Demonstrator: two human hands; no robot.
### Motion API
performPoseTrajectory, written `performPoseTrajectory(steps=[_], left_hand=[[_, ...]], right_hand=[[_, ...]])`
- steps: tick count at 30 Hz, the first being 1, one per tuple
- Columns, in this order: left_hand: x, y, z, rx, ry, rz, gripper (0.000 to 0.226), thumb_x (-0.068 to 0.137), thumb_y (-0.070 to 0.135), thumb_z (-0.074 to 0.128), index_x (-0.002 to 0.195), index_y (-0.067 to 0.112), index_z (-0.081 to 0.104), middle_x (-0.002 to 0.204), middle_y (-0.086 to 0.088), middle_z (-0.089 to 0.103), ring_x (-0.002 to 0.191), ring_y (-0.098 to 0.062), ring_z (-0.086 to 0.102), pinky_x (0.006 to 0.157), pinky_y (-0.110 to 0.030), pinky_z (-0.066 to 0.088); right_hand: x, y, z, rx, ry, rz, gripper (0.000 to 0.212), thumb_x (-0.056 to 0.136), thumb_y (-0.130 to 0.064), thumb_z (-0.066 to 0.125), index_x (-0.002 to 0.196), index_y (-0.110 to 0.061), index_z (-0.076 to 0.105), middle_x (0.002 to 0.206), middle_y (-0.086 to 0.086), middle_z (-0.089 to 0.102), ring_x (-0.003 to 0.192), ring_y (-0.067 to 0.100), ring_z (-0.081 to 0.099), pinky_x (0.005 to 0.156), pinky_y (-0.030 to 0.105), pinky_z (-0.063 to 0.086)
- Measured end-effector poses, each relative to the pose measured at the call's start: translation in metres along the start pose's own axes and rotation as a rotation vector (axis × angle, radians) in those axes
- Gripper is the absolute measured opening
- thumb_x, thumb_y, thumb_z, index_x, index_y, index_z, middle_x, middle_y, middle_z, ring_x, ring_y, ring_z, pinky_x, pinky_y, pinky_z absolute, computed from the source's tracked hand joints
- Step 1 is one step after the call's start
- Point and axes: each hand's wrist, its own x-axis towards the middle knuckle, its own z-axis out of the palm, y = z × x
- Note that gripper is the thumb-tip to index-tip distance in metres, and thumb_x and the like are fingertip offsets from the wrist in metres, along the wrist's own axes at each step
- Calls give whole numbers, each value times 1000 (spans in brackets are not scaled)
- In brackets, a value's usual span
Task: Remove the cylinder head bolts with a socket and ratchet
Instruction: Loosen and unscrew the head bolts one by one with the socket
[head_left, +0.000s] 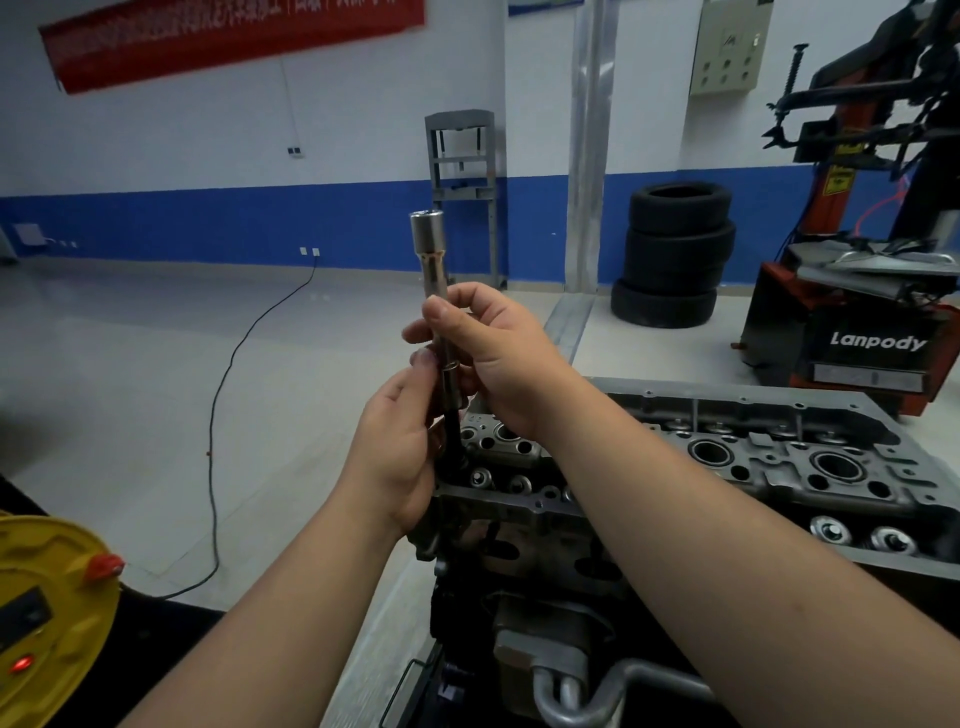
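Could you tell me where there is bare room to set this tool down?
Bare grey floor lies between the black cable and blue-striped wall. The grey metal cylinder head is crowded with bores and valve springs; both hands hold the long silver socket extension.

Two bare hands (400, 452), one long chrome socket (429, 244), one grey metal cylinder head (769, 467), four stacked black tyres (675, 254), one yellow cable reel (47, 613).

A socket (427, 228) on an extension bar (445, 364) is held upright above the near-left end of the cylinder head (779, 457). The right hand (493, 353) is placed above the left hand (400, 447) on the bar. A stack of tyres (675, 254) is found behind and right of the grip, a tyre changer (862, 291) further right, a cable reel (47, 613) below left.
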Motion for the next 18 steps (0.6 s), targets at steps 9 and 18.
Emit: performPoseTrajectory(steps=[9,18], left_hand=[[1,-2,0,-59,91,29,22,84,32,67,94,12,65,78,2,73,70,-6,69,62,-20,55],[3,-2,-1,24,-17,-43,39,102,47,47,101,26,80,107,-7,76,98,-15,69,88,-37,50]], right_hand=[[-2,0,0,-44,-20,23,15,98,-29,61,102,-19,71,91,-5,72,84,16,66,79,33,55],[-1,0,4,-35,0,-6,8,100,-21,59,102,-13,59,94,3,76,88,16,70,76,30,58]])
